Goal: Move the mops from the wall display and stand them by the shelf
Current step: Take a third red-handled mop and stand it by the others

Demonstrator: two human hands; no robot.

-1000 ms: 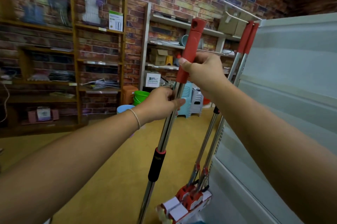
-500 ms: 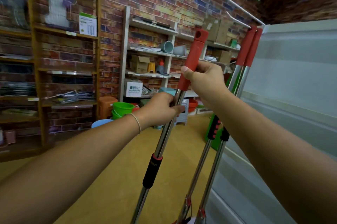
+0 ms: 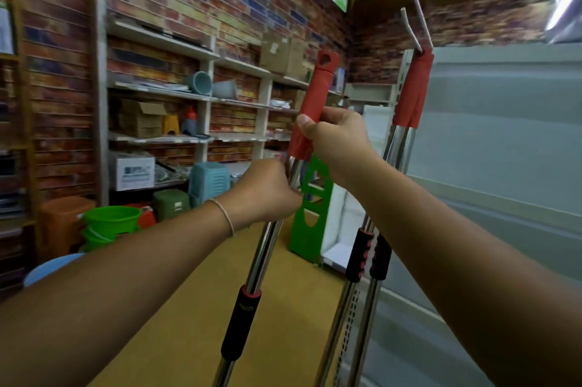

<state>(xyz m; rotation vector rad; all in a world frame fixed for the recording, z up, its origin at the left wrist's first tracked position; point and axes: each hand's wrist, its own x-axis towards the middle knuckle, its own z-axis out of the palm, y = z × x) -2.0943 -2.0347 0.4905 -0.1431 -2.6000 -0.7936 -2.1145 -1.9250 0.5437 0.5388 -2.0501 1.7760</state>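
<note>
I hold one mop point(image 3: 261, 260) by its handle; it has a steel pole, a red top grip and a black sleeve lower down. My right hand point(image 3: 333, 137) is closed around the red grip. My left hand point(image 3: 267, 191) grips the steel pole just below it. The pole tilts left toward the floor, and its head is out of view. Two more mops point(image 3: 406, 122) with red grips hang side by side from white hooks point(image 3: 415, 5) on the grey display panel point(image 3: 504, 140) at the right.
A brick wall with white shelves point(image 3: 201, 93) of boxes and pots runs along the left and back. Green buckets point(image 3: 110, 222), stools and a blue tub sit on the yellow floor point(image 3: 283, 308). A green stand point(image 3: 311, 219) leans by a white shelf end.
The view has swung up and to the right, so the mop heads on the floor have dropped out of sight. Both hands keep the same hold on the mop.
</note>
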